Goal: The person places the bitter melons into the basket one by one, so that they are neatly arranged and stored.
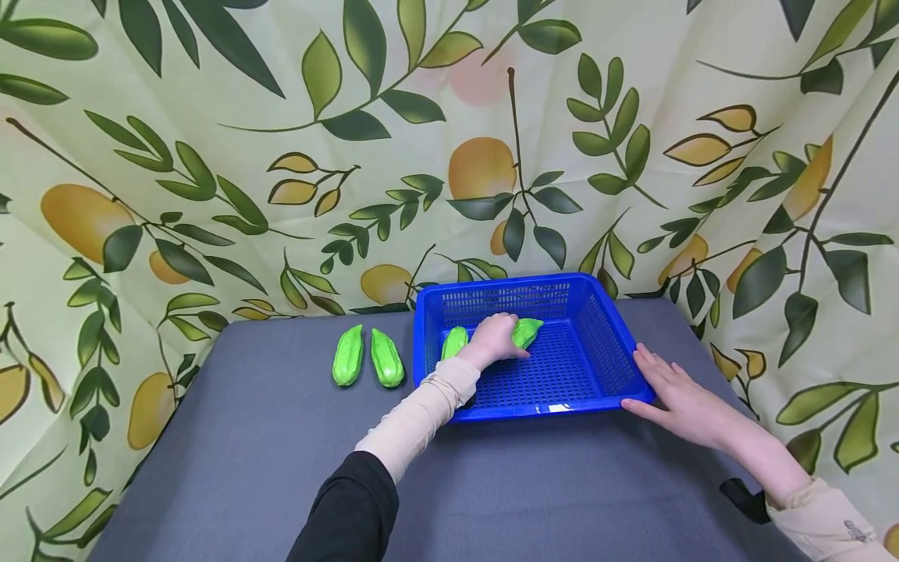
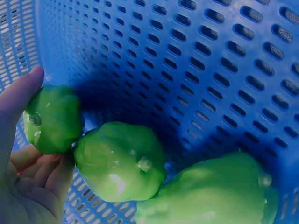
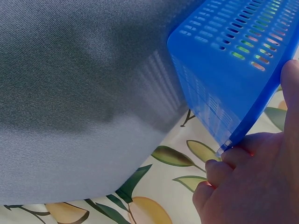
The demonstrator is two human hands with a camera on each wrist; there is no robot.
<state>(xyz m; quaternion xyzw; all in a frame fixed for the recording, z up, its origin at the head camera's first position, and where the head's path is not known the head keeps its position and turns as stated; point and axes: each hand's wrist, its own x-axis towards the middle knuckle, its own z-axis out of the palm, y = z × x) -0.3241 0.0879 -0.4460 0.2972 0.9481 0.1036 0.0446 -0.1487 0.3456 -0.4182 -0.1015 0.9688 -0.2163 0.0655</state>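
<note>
My left hand (image 1: 494, 340) reaches down into the blue plastic basket (image 1: 614, 336). Its thumb and fingers grip a glossy, ridged green bitter melon (image 2: 53, 119), whose tip shows beyond the hand in the head view. Two more bitter melons lie in a row beside it, a middle one (image 2: 120, 161) and one at the basket wall (image 2: 210, 193); in the head view, the hand and forearm partly cover them. On the basket's right rim near the front corner, my right hand (image 1: 677, 398) rests with fingers extended and thumb apart, touching the edge.
Two bitter melons, one upright-tipped (image 1: 348, 356) and one leaning (image 1: 387, 359), lie on the grey tabletop (image 1: 281, 437) left of the basket. A leaf-and-fruit patterned cloth (image 1: 407, 148) hangs behind and along both sides of the table.
</note>
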